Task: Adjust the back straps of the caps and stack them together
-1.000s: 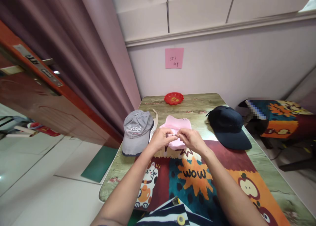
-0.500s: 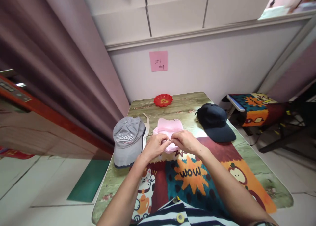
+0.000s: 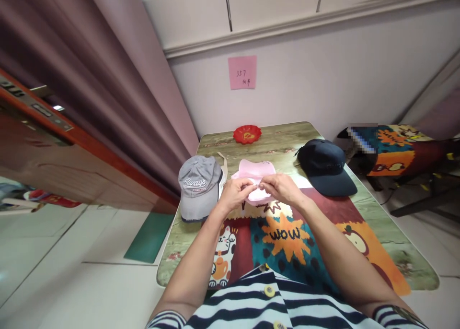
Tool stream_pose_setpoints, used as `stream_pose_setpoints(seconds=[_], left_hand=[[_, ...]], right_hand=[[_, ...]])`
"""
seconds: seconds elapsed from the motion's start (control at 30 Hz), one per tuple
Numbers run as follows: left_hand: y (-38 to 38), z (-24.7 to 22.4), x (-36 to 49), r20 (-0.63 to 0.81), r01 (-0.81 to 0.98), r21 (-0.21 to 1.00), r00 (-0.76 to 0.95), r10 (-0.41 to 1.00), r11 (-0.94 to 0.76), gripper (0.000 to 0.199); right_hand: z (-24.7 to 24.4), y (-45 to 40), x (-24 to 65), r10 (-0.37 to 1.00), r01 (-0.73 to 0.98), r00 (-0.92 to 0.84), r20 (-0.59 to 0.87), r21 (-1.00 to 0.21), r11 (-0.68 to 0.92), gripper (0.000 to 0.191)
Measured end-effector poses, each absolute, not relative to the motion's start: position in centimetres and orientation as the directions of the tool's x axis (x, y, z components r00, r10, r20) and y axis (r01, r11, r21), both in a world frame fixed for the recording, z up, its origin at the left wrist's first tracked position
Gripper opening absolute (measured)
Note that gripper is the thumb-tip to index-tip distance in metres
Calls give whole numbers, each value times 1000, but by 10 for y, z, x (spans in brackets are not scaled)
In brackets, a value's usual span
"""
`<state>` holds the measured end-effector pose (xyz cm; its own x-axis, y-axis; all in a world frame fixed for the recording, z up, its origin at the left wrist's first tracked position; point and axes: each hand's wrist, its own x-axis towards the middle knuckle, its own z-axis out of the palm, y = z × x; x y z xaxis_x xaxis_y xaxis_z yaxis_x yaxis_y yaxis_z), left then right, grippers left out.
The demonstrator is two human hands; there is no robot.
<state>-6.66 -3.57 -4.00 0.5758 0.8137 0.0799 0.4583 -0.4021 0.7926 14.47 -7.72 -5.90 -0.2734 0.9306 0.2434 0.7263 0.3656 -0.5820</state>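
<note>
A pink cap lies on the table in front of me, its brim pointing away and its inner side partly showing. At its near edge my left hand pinches with thumb and fingers. My right hand pinches the same edge from the other side, its fingertips close to the left ones. The small part between the fingertips is mostly hidden. To the left rests a grey cap with white lettering, and a beige piece with a strap sticks out behind it. A dark navy cap sits at the right.
A red scalloped dish stands at the table's back edge. Under the caps spreads a colourful printed mat. A pink note is stuck on the wall. An orange-edged door and a curtain border the left side.
The camera view has shifted, so the table appears higher and farther right. Both hands stay at the near edge of the pink cap, fingertips slightly farther apart.
</note>
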Motion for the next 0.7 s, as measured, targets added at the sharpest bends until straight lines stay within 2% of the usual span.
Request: stream_pose_setpoints(seconds=[0.13,0.27,0.53,0.63,0.7], left_hand=[[-30,-44,-73,68,390,851,580,812,-350,30],[-25,-46,-81,74,361,880,536,841,-307,27],[-25,-39,-86,102,314,883,597,796,-349,28],[-21,-35,-95,188,337,833,574,797,-439,33],[-17,-35,-103,279,405,754,514,811,-517,32]], right_hand=[[-58,-78,145,959,748,-215,185,-600,284,27],[-55,-78,147,955,731,-238,178,-615,297,31],[-52,-80,148,958,684,-215,191,-671,288,30],[-50,-81,163,953,570,-135,270,-765,298,33],[-54,-81,183,949,495,-37,314,-819,290,37]])
